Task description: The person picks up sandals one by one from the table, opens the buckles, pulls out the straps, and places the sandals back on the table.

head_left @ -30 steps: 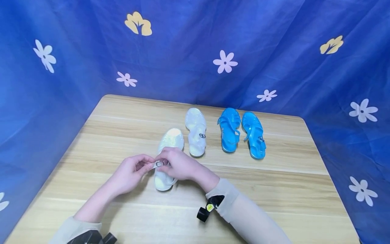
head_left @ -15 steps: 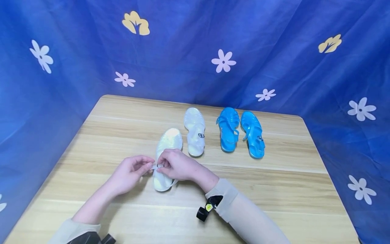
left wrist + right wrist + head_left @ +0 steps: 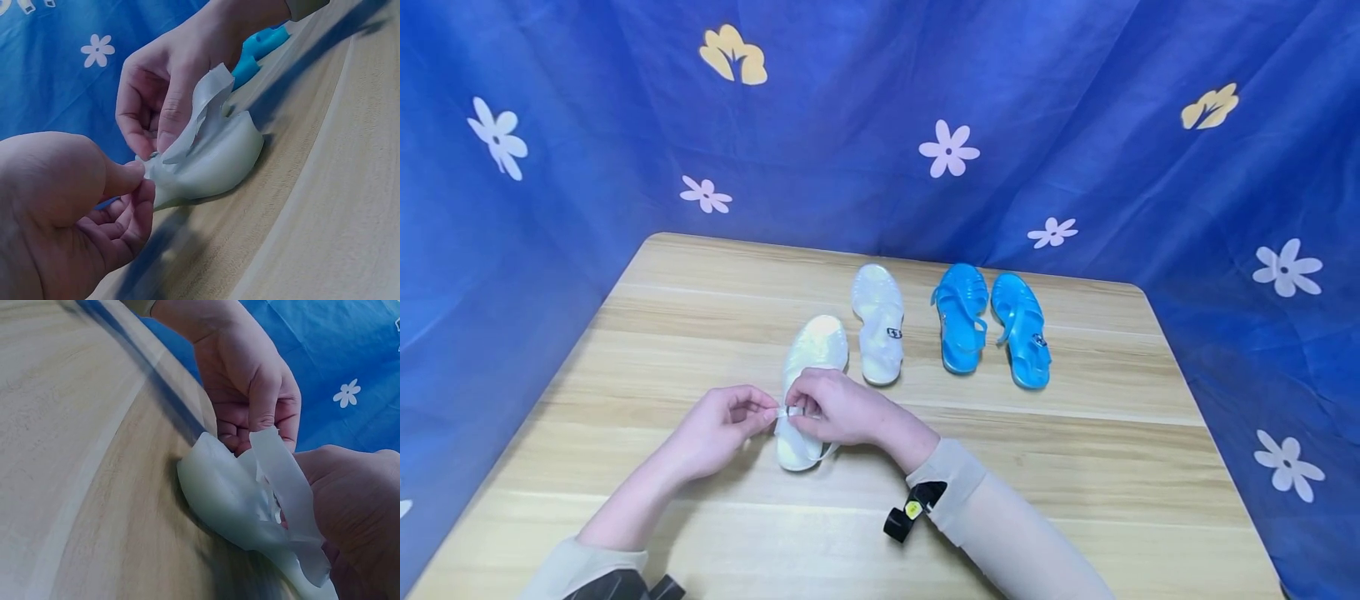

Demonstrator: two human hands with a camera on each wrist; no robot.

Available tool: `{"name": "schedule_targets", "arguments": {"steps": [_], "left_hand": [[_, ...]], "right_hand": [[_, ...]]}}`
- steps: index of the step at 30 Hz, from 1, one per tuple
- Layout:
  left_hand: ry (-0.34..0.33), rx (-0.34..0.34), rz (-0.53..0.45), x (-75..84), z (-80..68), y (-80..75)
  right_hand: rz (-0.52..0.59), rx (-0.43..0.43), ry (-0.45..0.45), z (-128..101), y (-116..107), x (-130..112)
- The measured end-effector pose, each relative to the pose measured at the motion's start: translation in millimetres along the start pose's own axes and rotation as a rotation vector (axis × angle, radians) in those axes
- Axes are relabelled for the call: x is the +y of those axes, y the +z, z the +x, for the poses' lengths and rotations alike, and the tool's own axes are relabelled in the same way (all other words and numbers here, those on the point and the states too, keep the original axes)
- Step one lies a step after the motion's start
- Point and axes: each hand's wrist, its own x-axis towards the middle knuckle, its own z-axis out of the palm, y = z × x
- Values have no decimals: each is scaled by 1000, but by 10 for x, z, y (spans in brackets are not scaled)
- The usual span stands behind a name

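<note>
Near white sandal [image 3: 808,392] flat on table [image 3: 1075,467], nearer than its mate [image 3: 877,321]; strap [image 3: 203,112] now drawn lower than second ago, buckling seems underway; left hand [image 3: 718,425] pinches strap end, right hand [image 3: 835,406] pinches strap at buckle, fingers curled; blue pair [image 3: 992,329] untouched

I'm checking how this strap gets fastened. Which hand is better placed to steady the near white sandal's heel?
Probably the right hand: it lies over the heel end of the near white sandal, pinching the strap. The left hand is beside the sandal, pinching only the strap's end.
</note>
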Motion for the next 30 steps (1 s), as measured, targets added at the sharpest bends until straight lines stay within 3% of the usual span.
{"name": "schedule_targets", "arguments": {"steps": [12,23,30], "left_hand": [[10,17,2,33,-11,32],[6,22,4,58,-11,27],[19,19,3,56,-5,30]], "right_hand": [[-98,31,-3,-17,21,-39],[-130,121,-56,-43,86,-21],[-122,98,-33,-21,66,-30]]}}
